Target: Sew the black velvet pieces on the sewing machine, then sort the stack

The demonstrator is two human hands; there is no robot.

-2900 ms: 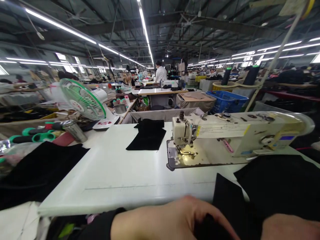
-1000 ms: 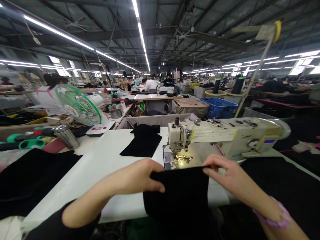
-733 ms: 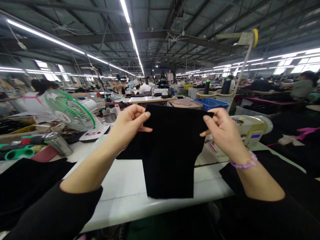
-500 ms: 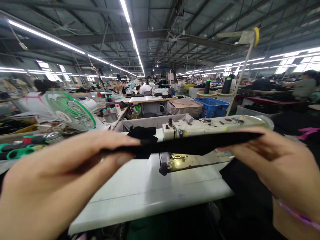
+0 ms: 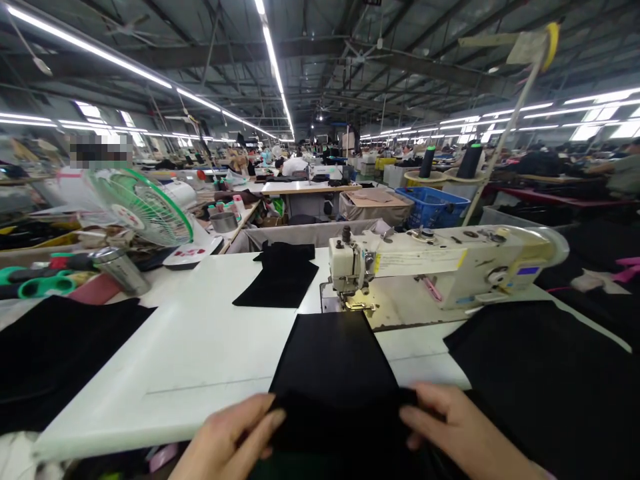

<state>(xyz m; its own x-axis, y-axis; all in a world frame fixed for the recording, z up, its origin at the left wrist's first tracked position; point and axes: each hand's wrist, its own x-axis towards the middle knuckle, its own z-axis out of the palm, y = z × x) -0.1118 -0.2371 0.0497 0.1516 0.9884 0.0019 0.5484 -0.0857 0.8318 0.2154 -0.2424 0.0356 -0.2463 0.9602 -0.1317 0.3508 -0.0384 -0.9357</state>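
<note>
Many worktables (image 5: 310,189) fill the hall; left hand (image 5: 235,437) and right hand (image 5: 450,430) pinch black cloth (image 5: 333,360) on white table (image 5: 200,347).

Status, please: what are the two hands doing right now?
Left hand and right hand grip near edge of black fabric piece. Piece flat on table, far edge at sewing machine. Nothing lying between them.
</note>
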